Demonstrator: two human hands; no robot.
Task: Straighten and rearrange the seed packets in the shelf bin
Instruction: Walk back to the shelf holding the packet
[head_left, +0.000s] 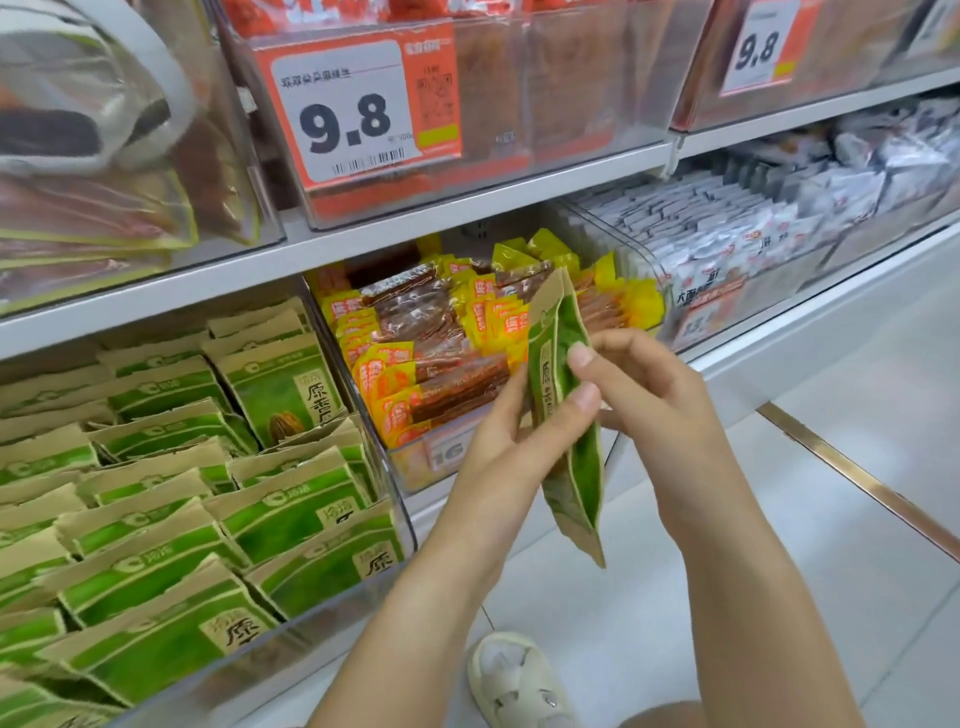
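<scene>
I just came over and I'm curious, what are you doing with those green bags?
A person is tidying a shop shelf. Both hands, the left hand and the right hand, hold a couple of flat green-and-tan paper seed packets together, edge-on, out in front of the shelves. The clear plastic shelf bin at lower left is full of the same green packets, many leaning unevenly. The held packets have not been put in it yet.
</scene>
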